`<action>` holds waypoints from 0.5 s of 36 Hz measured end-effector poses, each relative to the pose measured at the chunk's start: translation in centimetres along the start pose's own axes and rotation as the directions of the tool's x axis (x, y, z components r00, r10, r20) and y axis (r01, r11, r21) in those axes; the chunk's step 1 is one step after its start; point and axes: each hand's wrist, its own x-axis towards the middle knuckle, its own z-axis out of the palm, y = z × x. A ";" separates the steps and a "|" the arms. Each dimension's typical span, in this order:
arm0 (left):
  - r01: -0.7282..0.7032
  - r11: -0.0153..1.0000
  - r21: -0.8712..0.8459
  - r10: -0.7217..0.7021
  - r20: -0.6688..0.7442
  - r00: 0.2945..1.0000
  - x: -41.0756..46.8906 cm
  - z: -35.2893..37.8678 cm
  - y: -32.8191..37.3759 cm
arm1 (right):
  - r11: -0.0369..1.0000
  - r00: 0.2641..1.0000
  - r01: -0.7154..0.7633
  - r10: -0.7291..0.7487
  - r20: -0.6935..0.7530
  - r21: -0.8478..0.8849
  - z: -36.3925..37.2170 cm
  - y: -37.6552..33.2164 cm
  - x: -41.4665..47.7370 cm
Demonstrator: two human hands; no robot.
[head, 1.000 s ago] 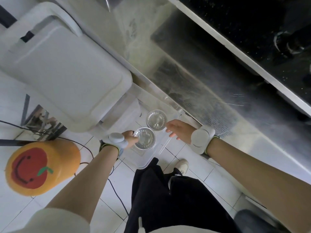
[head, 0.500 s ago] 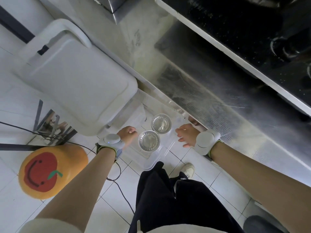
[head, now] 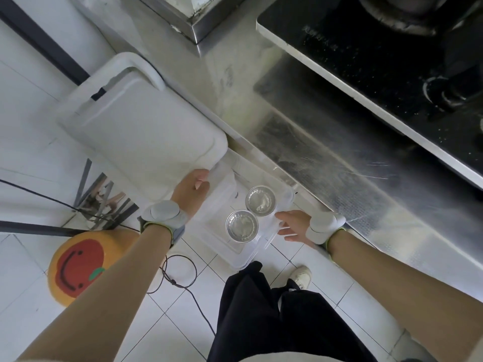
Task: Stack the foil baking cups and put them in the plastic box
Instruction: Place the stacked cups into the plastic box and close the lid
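Observation:
Two foil baking cups sit side by side in the clear plastic box [head: 235,253], one nearer me [head: 241,226] and one farther [head: 260,200]. They are apart, not stacked, and both stand upright. My left hand [head: 192,188] is at the box's left wall, beside the corner of the white lid, with its fingers curled over the rim. At the box's right edge my right hand [head: 292,226] has straight fingers touching the clear rim next to the cups.
A large white plastic lid [head: 141,131] lies left of the box. A steel counter [head: 339,165] with a black cooktop [head: 392,61] runs along the right. On the tiled floor are an orange cushion [head: 81,265], a cable [head: 180,275] and my legs.
My left hand moved up from the near cup to the box's left rim. My right hand slid closer to the box's right edge. Both cups stayed put in the box.

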 end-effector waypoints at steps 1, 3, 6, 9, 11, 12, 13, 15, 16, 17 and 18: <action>-0.010 1.000 -0.006 0.010 -0.014 1.000 0.0 -0.2 0.2 | 1.000 1.000 -0.009 0.009 -0.003 0.008 0.0 0.0 0.1; -0.048 0.998 0.046 0.049 -0.026 0.998 0.1 -0.7 0.5 | 1.000 1.000 -0.011 0.011 -0.005 0.016 0.0 0.0 0.2; -0.092 0.986 0.140 0.093 0.000 0.996 0.5 -1.1 0.3 | 1.000 1.000 0.008 -0.008 0.001 0.014 0.0 0.1 0.5; -0.059 0.985 0.164 0.051 0.048 0.998 0.9 -1.4 0.0 | 1.000 1.000 0.012 -0.012 0.002 0.012 0.1 0.2 0.6; -0.058 0.980 0.190 0.045 0.072 0.996 1.1 -1.6 0.0 | 1.000 1.000 0.016 -0.016 0.004 0.008 0.1 0.1 0.8; -0.063 0.979 0.192 0.048 0.080 0.996 1.2 -1.6 0.1 | 1.000 1.000 0.023 -0.023 0.006 0.011 0.1 0.1 0.7; -0.060 0.979 0.195 0.044 0.087 0.995 1.2 -1.6 0.1 | 1.000 1.000 0.026 -0.026 0.012 0.018 0.1 0.1 0.8; -0.066 0.975 0.213 0.045 0.101 0.994 1.3 -1.6 0.0 | 0.999 0.999 0.031 -0.032 0.023 0.045 0.0 0.0 0.8; -0.069 0.970 0.231 0.045 0.110 0.993 1.3 -1.6 -0.1 | 0.998 0.999 0.033 -0.035 0.031 0.060 0.0 0.0 0.8; -0.075 0.965 0.252 0.046 0.117 0.992 1.4 -1.6 -0.2 | 0.996 0.998 0.034 -0.038 0.040 0.078 0.0 -0.2 0.9; -0.081 0.960 0.269 0.048 0.124 0.991 1.3 -1.6 -0.4 | 0.995 0.998 0.038 -0.043 0.051 0.095 0.1 -0.2 0.8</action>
